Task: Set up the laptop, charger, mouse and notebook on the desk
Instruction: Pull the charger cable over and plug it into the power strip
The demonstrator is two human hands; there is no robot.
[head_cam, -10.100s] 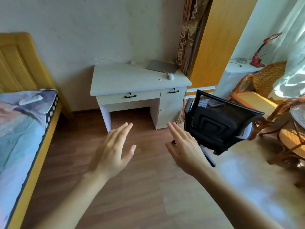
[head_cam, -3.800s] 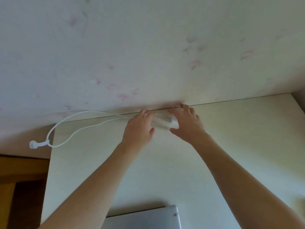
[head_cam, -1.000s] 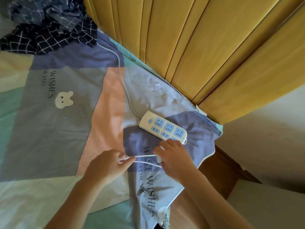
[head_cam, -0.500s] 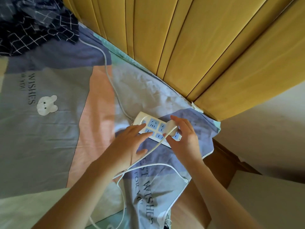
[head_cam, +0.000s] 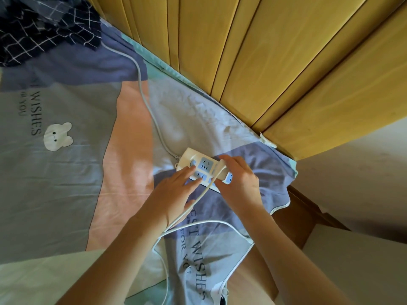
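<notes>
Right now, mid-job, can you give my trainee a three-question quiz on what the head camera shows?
1. True or false: the power strip lies on the desk.
2. Which hand holds the charger plug at the strip? A. left B. right C. neither
3. Fill in: the left hand steadies the strip with its ____ laid flat on it.

Key
1. False: it lies on the bed sheet, beside the wooden headboard.
2. B: the right grip is on the plug, and the charger cable trails back toward the person.
3. Fingers.
</notes>
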